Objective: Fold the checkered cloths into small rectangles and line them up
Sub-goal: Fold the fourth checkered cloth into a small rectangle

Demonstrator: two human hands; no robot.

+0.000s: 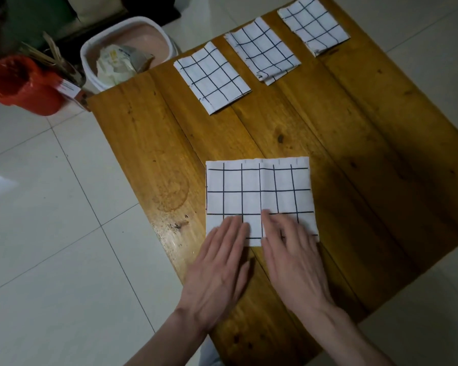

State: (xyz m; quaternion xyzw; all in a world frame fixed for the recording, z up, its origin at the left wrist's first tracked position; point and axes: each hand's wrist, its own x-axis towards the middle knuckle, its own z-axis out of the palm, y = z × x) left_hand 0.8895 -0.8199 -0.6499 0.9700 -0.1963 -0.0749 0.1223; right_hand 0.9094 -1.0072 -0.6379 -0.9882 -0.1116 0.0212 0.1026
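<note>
A white cloth with a black grid (259,191) lies folded into a wide rectangle near the front of the wooden table (148,159). My left hand (220,268) and my right hand (294,260) rest flat, side by side, with their fingertips pressing on the cloth's near edge. Neither hand grips anything. Three smaller folded checkered cloths lie in a slanted row along the table's far edge: one on the left (212,77), one in the middle (262,50) and one on the right (313,25).
Beyond the table's far left corner a white bin (90,62) holds crumpled paper. A red bucket (21,85) stands left of it with dry stalks (50,55) behind it. White tiled floor (50,207) surrounds the table.
</note>
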